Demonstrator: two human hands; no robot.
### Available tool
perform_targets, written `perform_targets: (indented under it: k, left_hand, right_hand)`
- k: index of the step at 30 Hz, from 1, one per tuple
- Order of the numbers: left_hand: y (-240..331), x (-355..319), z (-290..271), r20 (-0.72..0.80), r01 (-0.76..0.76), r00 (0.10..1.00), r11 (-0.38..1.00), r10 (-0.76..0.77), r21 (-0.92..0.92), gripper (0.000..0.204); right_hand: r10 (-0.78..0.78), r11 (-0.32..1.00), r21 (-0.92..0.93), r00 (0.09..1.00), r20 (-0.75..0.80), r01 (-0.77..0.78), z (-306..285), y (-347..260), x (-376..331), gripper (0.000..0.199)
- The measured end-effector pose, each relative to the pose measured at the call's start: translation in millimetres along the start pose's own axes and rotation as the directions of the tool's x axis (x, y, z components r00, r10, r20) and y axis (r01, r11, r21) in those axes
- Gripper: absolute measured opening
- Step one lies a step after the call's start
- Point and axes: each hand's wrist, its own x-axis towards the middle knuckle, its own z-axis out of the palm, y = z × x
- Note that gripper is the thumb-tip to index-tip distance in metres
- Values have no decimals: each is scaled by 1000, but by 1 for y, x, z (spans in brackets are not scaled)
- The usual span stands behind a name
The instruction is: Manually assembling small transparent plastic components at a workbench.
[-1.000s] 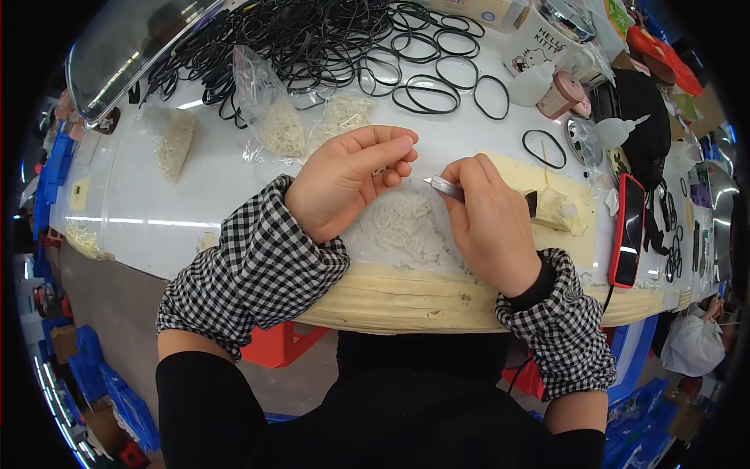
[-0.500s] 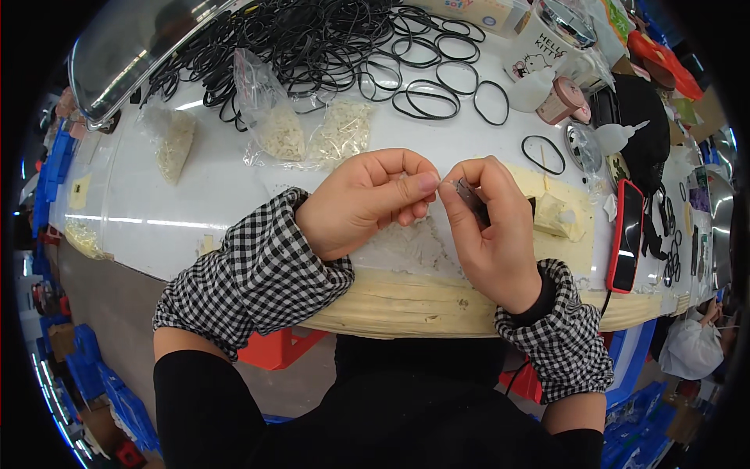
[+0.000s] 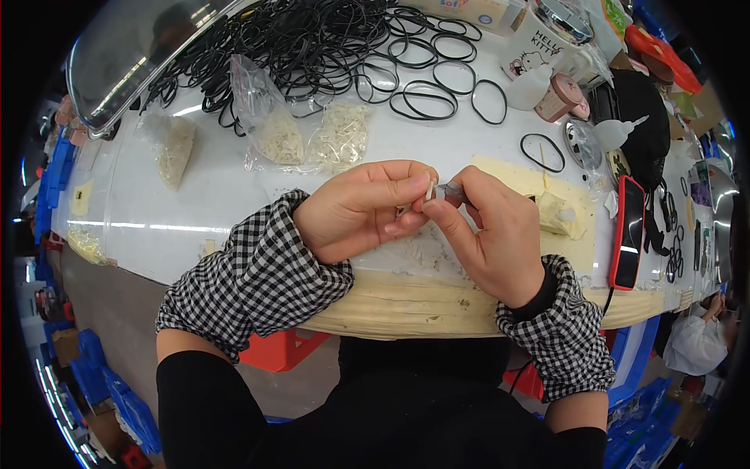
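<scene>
The left hand (image 3: pixel 348 211) pinches a white piece (image 3: pixel 430 190) between thumb and fingers, over the near part of the surface (image 3: pixel 226 172). Its long axis runs near to far, the far end leaning slightly right. The right hand's (image 3: pixel 500 234) fingers grip a metal tool (image 3: pixel 452 190), its tip pointing left at the piece; contact is unclear. Fingers hide most of the tool; both hands partly cover the white bits (image 3: pixel 414 252).
</scene>
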Motion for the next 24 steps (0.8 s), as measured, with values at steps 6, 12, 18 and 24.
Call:
perform_targets:
  k: [6,12,18,24]
  left_hand:
    - [-4,1,-1,15,-13,1000,1000,13,-11,17]
    - [-3,-1,-4,-16,-27,999,1000,27,-6,16]
    - [6,-4,-8,-340,-237,917,970,208,-46,17]
    - [6,0,-8,-416,-295,880,950,228,-103,18]
  right_hand:
    - [-20,999,-30,1000,7,20,0,1,-1,30]
    - [-3,999,-37,998,55,5,-4,-2,-1,30]
    - [3,999,37,990,140,-8,-4,-1,0,26]
    - [44,998,26,968,248,-52,2,1,-8,22]
